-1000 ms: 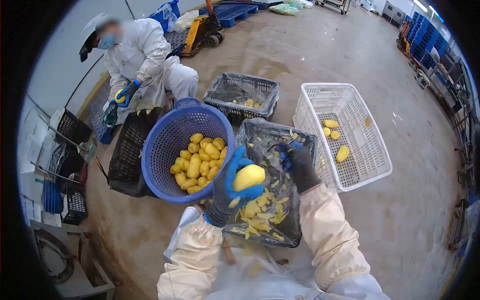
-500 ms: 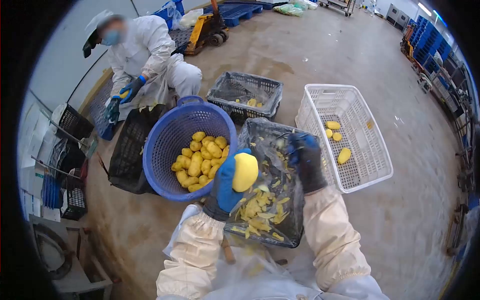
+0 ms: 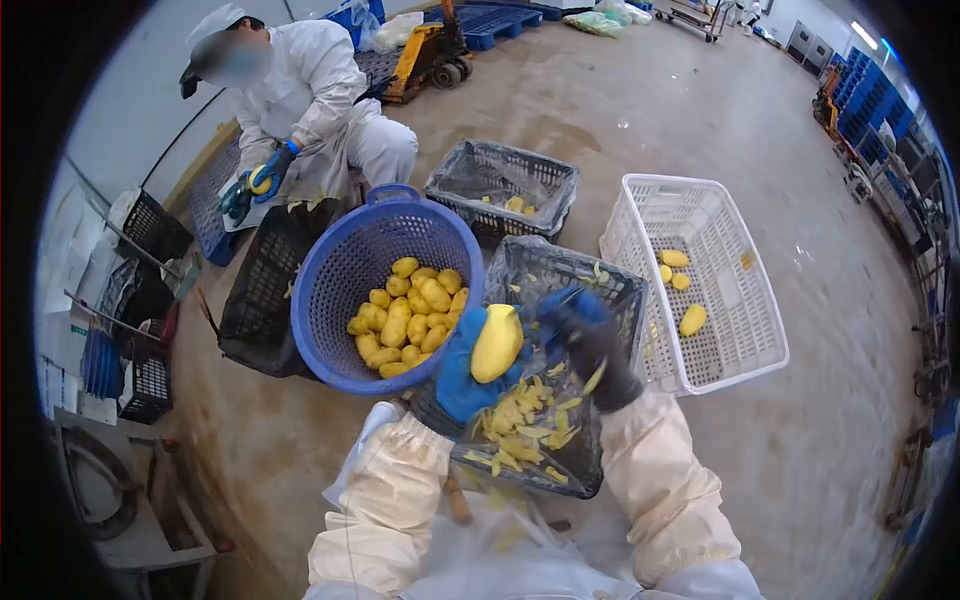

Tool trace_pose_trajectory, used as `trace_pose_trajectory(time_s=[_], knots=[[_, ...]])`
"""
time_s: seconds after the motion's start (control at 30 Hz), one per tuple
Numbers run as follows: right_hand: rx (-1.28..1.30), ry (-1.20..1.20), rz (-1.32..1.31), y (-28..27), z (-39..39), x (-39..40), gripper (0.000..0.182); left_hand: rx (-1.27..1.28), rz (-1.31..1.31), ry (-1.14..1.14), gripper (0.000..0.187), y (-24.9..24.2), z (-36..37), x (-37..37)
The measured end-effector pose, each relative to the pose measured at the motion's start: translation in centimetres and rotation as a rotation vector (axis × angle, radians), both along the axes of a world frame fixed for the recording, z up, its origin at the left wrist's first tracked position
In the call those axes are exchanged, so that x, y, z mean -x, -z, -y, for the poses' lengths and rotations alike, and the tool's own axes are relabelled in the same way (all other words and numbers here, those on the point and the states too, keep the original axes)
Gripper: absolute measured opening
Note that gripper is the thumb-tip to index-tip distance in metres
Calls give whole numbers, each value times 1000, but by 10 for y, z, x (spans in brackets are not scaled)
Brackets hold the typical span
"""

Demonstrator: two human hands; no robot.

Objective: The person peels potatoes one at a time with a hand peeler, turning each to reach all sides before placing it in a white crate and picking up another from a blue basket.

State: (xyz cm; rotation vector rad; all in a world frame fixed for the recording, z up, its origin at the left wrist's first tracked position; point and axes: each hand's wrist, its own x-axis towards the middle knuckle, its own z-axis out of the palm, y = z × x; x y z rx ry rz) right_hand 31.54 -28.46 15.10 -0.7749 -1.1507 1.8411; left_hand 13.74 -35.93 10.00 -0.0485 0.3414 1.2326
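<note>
My left hand (image 3: 466,372), in a blue and dark glove, is closed around a partly peeled yellow potato (image 3: 497,344). Close to its right side is my gloved right hand (image 3: 592,335), smeared by motion; its fingers and anything in them cannot be made out. A strip of peel hangs near that hand. Below both hands, a black crate (image 3: 520,262) lined with clear plastic holds a heap of yellow potato peelings (image 3: 522,425). To the left, a blue round basket (image 3: 318,290) contains several yellow potatoes (image 3: 410,310).
A white crate (image 3: 735,372) with several potatoes stands at right. Behind the peelings crate is another lined black crate (image 3: 465,217) with a few pieces. At left, a co-worker (image 3: 310,100) holds a potato beside a black crate (image 3: 262,300). A yellow pallet jack (image 3: 420,60) stands farther back.
My right hand has moved left and slightly down, closer to the potato. The potato in my left hand has tilted a little. The whole view has shifted slightly.
</note>
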Motion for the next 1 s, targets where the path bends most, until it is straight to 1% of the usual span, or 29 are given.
trace_pose_trajectory(time_s=[0.03, 0.07, 0.1, 0.13, 0.17, 0.2, 0.23, 0.27, 0.3, 0.33, 0.37, 0.4, 0.43, 0.47, 0.5, 0.53, 0.57, 0.6, 0.63, 0.67, 0.7, 0.73, 0.77, 0.83, 0.87, 0.9, 0.93, 0.97, 1.0], knots=[[-34, -138, 149, -12, 14, 9, 15, -3, 2, -5, 52, 0, 0, -1], [-68, -172, 243, -20, 14, 10, 14, -63, 23, 23, 53, 0, 1, -1], [-65, -173, 242, -8, 0, 3, 14, -121, 44, 53, 54, 0, 2, -2], [-20, -61, 96, 14, -25, -11, 14, -244, -105, 174, 54, 2, 2, 5], [24, 48, -50, 6, -33, -13, 14, -245, -105, 171, 54, -1, 3, 2], [146, 94, -301, 0, -22, -19, 12, -238, -122, 154, 54, -5, 2, -2], [143, 97, -305, -7, -8, -11, 12, -232, -138, 140, 54, -9, 1, -5], [-67, 25, -80, -11, 5, -1, 16, -106, -174, 24, 56, -10, 2, -8], [-274, -49, 144, -13, 11, 4, 20, -110, -173, 22, 56, -8, 0, -7], [-110, -154, 206, -14, 9, 5, 21, -120, -156, 41, 57, -2, -1, -4], [-107, -153, 205, -1, -4, 0, 21, -128, -138, 62, 58, 1, -1, -3], [-43, 51, 136, 22, -28, -11, 15, -207, -92, 162, 56, -10, -2, -3], [18, 253, 67, 35, -41, -19, 11, -207, -92, 158, 56, -15, 0, -5], [36, 190, 24, 13, -34, -25, 13, -197, -72, 110, 54, -19, 1, -7], [33, 191, 23, -5, -19, -20, 13, -187, -50, 62, 53, -20, 1, -7], [0, 60, 113, -20, 2, -7, 13, -101, -25, 5, 50, -18, -2, -5], [-32, -72, 201, -24, 19, 5, 14, -103, -23, 2, 50, -13, -2, -6], [-518, -177, 242, -7, 29, 11, 16, -118, -116, -94, 49, -8, -1, -8], [-513, -176, 241, 0, 28, 14, 16, -130, -210, -186, 48, -12, 0, -11], [-451, -133, 283, 6, 27, 15, 18, -106, -214, -146, 43, -24, 1, -15], [-392, -95, 327, 11, 25, 15, 19, -103, -212, -144, 43, -22, 1, -14], [-222, -43, 233, -2, 24, 15, 18, -82, -169, -131, 41, -18, 0, -12], [-224, -49, 237, -2, 13, 14, 18, -64, -125, -121, 40, -15, 0, -9], [-51, 219, 132, -2, -9, 2, 15, -45, -84, -110, 38, -13, 1, -8], [-85, 188, 42, -4, -13, -3, 15, -6, -106, -138, 40, -15, 1, -9], [-86, 190, 42, -1, -8, -2, 15, 32, -126, -167, 42, -16, 0, -9], [-126, 61, 95, -5, 5, 4, 16, 31, -124, -168, 42, -16, 0, -9], [-164, -70, 146, -7, 16, 10, 18, -63, -117, -109, 44, -17, -1, -9], [-261, -135, 172, 7, 20, 17, 18, -155, -113, -49, 46, -18, 0, -8]])
